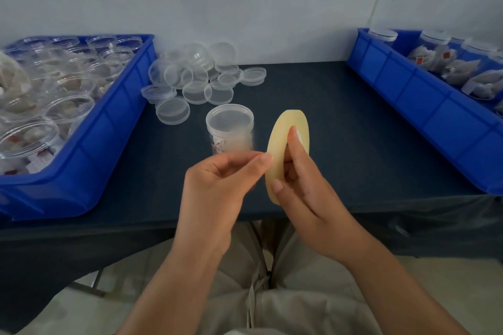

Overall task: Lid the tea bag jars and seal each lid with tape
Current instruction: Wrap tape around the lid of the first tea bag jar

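The right hand (302, 193) is gripping the probably light, stiff yellowish tape roll (287, 128) through its core, the left hand (217, 185) pinching its flimsy, sticky end, with the lidded clear plastic jar (230, 130) standing at eleven o'clock.

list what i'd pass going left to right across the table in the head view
left blue bin of open jars → lidded jar → tape roll → right blue bin of lidded jars
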The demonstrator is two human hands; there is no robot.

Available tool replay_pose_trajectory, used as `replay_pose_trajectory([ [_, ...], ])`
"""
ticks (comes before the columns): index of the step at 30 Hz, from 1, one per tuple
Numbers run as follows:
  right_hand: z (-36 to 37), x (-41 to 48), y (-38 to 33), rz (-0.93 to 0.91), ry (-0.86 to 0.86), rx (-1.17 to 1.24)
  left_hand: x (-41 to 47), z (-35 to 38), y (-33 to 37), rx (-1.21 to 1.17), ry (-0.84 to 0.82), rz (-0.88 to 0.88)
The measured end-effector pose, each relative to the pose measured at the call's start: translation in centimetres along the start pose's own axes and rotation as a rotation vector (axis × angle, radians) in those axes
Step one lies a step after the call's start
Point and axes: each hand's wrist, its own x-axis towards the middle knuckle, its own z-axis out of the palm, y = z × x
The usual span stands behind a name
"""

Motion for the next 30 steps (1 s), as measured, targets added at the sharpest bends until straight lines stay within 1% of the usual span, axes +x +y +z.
replay_pose_trajectory([
  [2,-0.2,0.1,-0.2,-0.039,-0.018,-0.013,0.8,-0.7,-0.2,-0.059,-0.123,-0.131],
  [4,-0.5,0.0,0.0,-0.038,-0.051,-0.026,1.5,-1.4,-0.3,-0.080,-0.226,-0.207],
  [6,-0.7,0.0,0.0,-0.027,-0.077,-0.044,2.1,-1.9,-0.3,-0.062,-0.300,-0.233],
  [8,-0.7,0.1,0.0,-0.033,-0.080,-0.045,2.2,-2.3,-0.5,-0.026,-0.351,-0.187],
  [10,-0.6,0.2,0.1,-0.026,-0.055,-0.037,2.0,-2.0,-0.8,0.095,-0.313,-0.052],
  [11,-0.4,0.3,0.3,-0.004,-0.041,-0.029,1.7,-1.7,-1.0,0.202,-0.255,0.052],
  [13,0.0,0.5,0.8,0.057,-0.024,0.003,1.1,-1.0,-1.8,0.439,-0.088,0.303],
  [14,0.2,0.5,0.9,0.081,-0.019,0.028,0.8,-0.7,-2.0,0.532,-0.028,0.419],
  [15,0.3,0.5,1.0,0.094,-0.015,0.057,0.6,-0.4,-2.2,0.574,0.013,0.499],
  [16,0.4,0.4,1.1,0.091,-0.013,0.085,0.4,-0.2,-2.3,0.572,0.040,0.538],
  [17,0.5,0.3,1.1,0.077,-0.013,0.110,0.4,-0.2,-2.4,0.510,0.043,0.519],
  [19,0.5,0.2,0.9,0.045,-0.018,0.143,0.3,-0.2,-2.2,0.373,0.010,0.426],
  [20,0.5,0.1,0.8,0.035,-0.019,0.152,0.3,-0.3,-2.0,0.355,-0.007,0.407],
  [22,0.5,0.2,0.7,0.033,-0.015,0.165,0.4,-0.3,-1.7,0.400,-0.008,0.424],
  [25,0.6,0.2,0.4,0.076,-0.013,0.152,0.5,-0.3,-1.7,0.444,0.038,0.465],
  [28,0.8,0.3,0.2,0.085,-0.024,0.133,0.5,-0.2,-2.1,0.525,0.056,0.567],
  [30,0.7,0.3,0.1,0.127,-0.022,0.090,0.6,-0.2,-2.5,0.579,0.074,0.660],
])
